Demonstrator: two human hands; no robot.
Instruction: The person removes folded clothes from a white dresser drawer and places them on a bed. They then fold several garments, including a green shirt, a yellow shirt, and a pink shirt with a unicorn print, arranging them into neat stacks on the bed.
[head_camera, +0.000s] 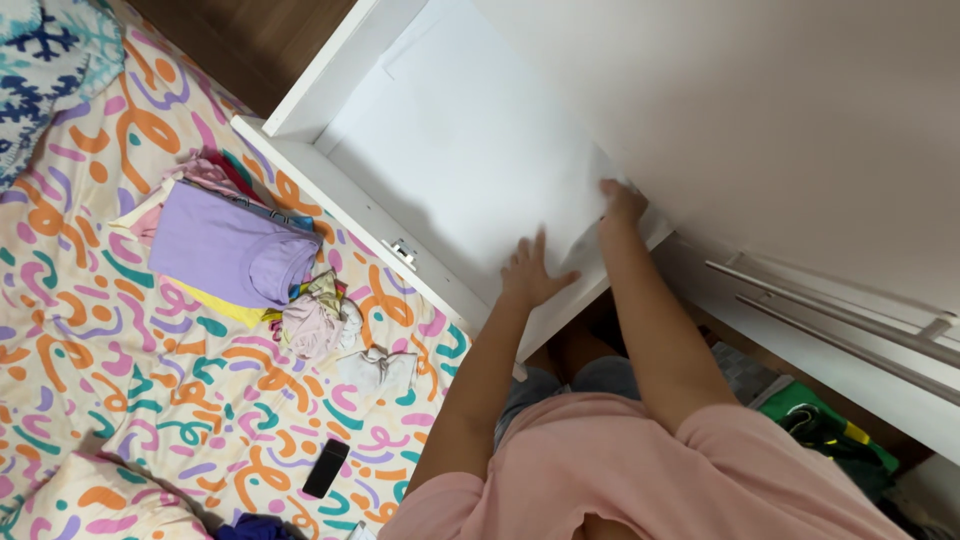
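Both hands press the white drawer's floor — left hand (533, 272) fingers spread flat, right hand (622, 203) fingers hidden — apparently smoothing its liner (470, 150).

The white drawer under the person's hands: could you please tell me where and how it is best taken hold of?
Probably by the front edge of the white drawer, the long white rim nearest the person, coming from above with fingers hooked over it. That rim is straight and bare; no handle shows on it. The left hand lies flat on the bottom and the right hand reaches the far corner, neither gripping.
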